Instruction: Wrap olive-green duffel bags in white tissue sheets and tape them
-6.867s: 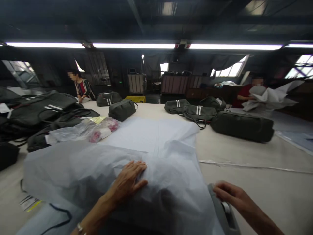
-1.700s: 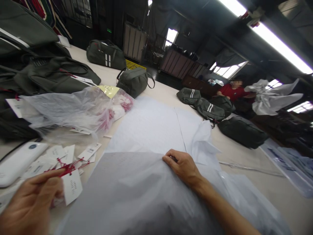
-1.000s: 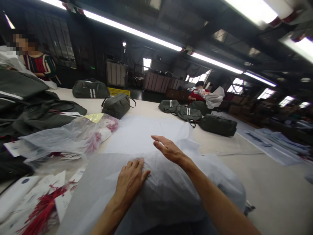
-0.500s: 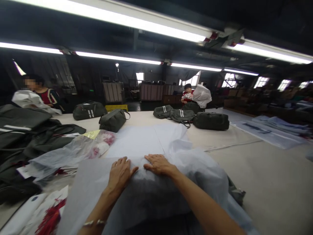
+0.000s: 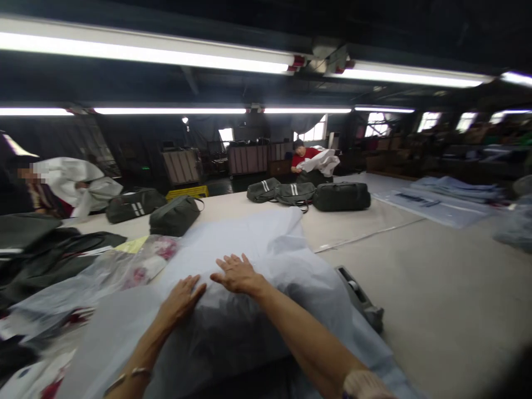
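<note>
The big pale sheet [image 5: 233, 321] is on the table [image 5: 440, 282], close in front, humped over something hidden. The left hand [image 5: 179, 302] lies on it, fingers open. The right hand [image 5: 236, 274], fingers spread wide, is on it or just over it; I cannot tell which. Neither grips anything. The sheet looks thin, so best press softly with flat hands and go slow, or it may rip.

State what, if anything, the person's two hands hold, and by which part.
Nothing is gripped: the left hand and right hand are open, palms down, over the translucent white sheet.
</note>
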A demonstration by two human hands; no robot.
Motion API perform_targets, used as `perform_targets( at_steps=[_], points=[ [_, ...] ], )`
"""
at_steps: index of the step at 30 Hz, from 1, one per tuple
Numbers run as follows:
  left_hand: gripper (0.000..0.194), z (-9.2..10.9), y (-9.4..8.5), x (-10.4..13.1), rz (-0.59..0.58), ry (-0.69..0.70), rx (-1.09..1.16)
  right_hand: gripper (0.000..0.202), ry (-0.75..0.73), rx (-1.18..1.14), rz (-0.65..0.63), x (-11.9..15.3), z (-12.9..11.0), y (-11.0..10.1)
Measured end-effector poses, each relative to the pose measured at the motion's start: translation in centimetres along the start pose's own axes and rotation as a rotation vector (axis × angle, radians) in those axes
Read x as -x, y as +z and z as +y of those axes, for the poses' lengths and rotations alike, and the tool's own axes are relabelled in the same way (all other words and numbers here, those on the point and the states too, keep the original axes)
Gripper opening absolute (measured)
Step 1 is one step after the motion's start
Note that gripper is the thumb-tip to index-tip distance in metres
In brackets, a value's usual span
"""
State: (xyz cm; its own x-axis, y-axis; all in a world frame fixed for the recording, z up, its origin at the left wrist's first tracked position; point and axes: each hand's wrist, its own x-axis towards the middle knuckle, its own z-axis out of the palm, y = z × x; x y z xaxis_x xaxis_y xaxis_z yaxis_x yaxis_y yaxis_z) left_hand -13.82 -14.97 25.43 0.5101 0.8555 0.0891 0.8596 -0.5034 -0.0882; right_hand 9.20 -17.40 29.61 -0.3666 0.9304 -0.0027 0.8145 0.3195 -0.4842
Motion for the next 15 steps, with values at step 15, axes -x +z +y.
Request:
perform_targets(
  at_steps=[15],
  points=[
    [0.049,-6.5,5.5,-1.3,0.248,0.175,0.115,0.034,0.406,-0.391,0.490,15.7,17.7,-9.0]
  ],
)
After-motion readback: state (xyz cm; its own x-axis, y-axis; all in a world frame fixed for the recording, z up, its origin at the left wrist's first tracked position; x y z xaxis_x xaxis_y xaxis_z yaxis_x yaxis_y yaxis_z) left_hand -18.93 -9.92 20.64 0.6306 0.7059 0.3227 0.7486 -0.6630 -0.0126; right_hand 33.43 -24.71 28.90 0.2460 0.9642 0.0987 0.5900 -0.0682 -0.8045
